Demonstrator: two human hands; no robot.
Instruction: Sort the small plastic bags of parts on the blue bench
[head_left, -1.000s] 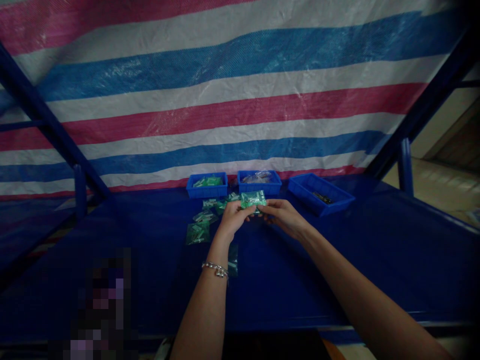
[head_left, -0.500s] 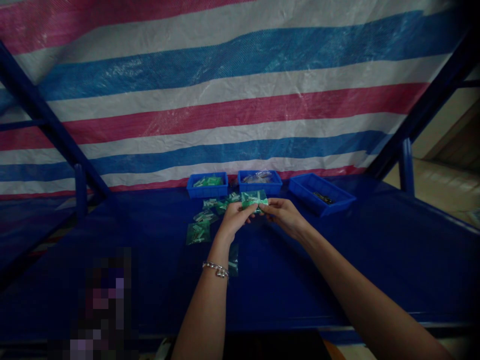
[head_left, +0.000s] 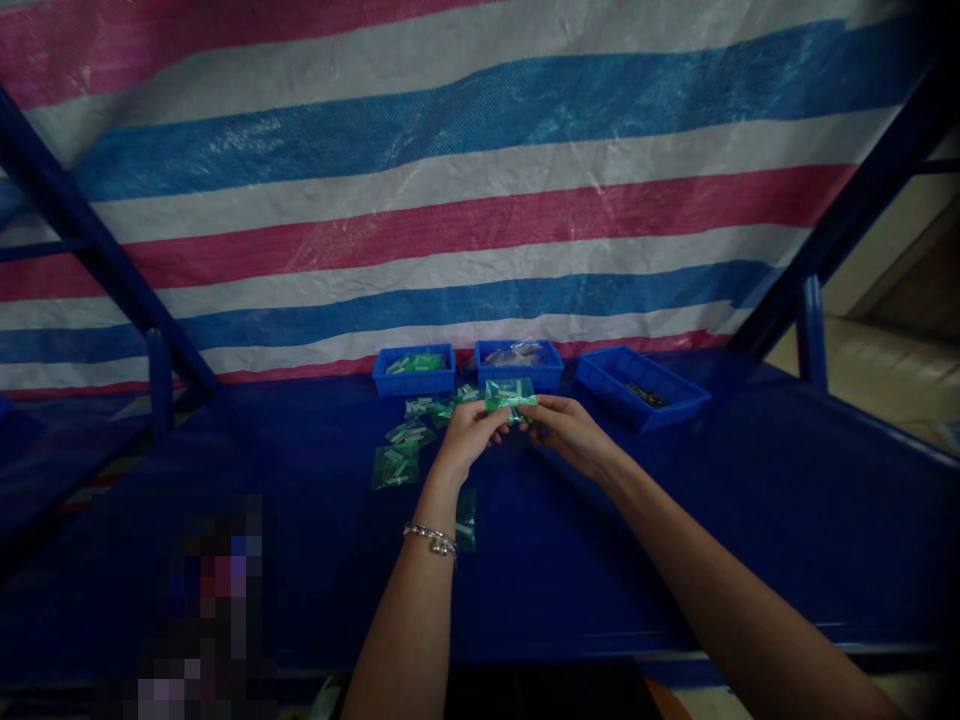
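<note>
Your left hand and right hand meet in the middle of the view, both pinching a small plastic bag from either side. Neither hand is spread. The bag sits between your fingertips, at 12 o'clock from your wrists, and is held up off the worktop. Its contents show green and white, but they are too small to make out. A bead bracelet circles your left wrist.

More loose bags of the same kind lie scattered on the blue worktop at 10 o'clock from your hands, closest to your left hand. Another bag lies just beside your left forearm, at 6 o'clock.

Three blue trays stand along the far edge of the worktop. The first tray, at 11 o'clock, holds green-filled bags. The second tray, at 12 o'clock, holds bags as well, just beyond the one in your hands. The third tray, at 2 o'clock, sits at an angle with a few small dark pieces inside.

Behind them hangs a striped tarp in pink, white and blue, with a blue steel post at 2 o'clock. At 8 o'clock, a pixelated patch hides whatever lies there.
</note>
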